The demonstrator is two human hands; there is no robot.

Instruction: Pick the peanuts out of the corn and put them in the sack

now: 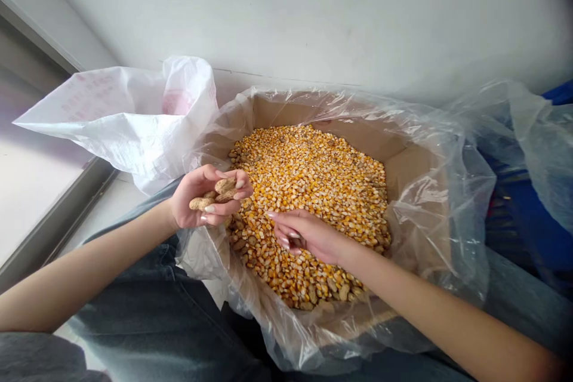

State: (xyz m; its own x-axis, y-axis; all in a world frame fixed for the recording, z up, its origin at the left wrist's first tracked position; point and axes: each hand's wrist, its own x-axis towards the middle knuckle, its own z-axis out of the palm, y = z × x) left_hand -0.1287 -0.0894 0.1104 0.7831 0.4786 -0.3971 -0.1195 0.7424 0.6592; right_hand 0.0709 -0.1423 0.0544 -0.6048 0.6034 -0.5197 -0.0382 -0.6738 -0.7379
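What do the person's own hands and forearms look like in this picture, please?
The left hand and right hand are ungloved, with slim fingers and shiny nails; whether these are polished is hard to tell. The left forearm and right forearm are slender and uncovered, with no sleeve, watch or bracelet visible on them.

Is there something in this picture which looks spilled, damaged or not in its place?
I see no clear spill or damage. What looks a little odd is peanuts in their shells mixed into the loose corn, some along its near edge; the left hand holds several more.
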